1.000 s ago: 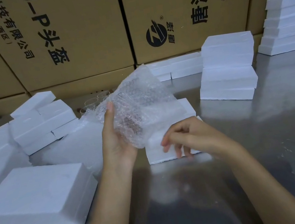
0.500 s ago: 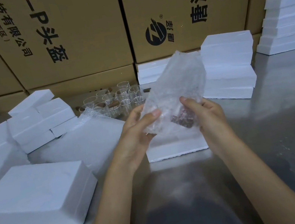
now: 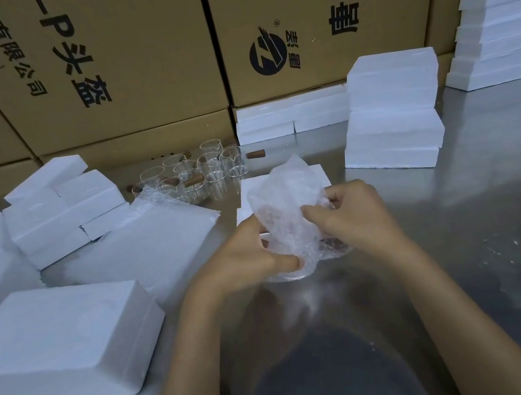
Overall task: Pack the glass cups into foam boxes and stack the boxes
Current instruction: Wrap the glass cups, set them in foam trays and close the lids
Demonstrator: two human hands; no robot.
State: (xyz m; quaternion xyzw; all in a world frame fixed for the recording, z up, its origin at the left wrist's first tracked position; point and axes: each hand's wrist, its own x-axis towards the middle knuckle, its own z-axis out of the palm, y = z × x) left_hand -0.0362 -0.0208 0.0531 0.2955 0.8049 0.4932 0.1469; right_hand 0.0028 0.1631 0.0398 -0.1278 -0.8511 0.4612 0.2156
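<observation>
My left hand (image 3: 249,258) and my right hand (image 3: 353,216) both grip a crumpled bubble-wrap bundle (image 3: 285,207) low over the metal table. A glass cup with a brown handle shows faintly inside the wrap near its bottom. Just behind the bundle lies a white foam box (image 3: 314,175), mostly covered by it. Several bare glass cups (image 3: 198,170) with brown wooden handles stand in a cluster at the back centre. A pile of bubble-wrap sheets (image 3: 144,238) lies to the left of my hands.
A large foam box (image 3: 58,341) sits front left, loose foam pieces (image 3: 59,211) behind it. Foam box stacks stand at right (image 3: 393,111), back centre (image 3: 293,115) and far right (image 3: 507,4). Cardboard cartons (image 3: 129,53) wall the back. The steel table (image 3: 470,247) is shiny.
The wrap was held up in my left hand alone. My right hand joined it, and both hands have lowered and folded the wrap down toward the table, uncovering the cups behind.
</observation>
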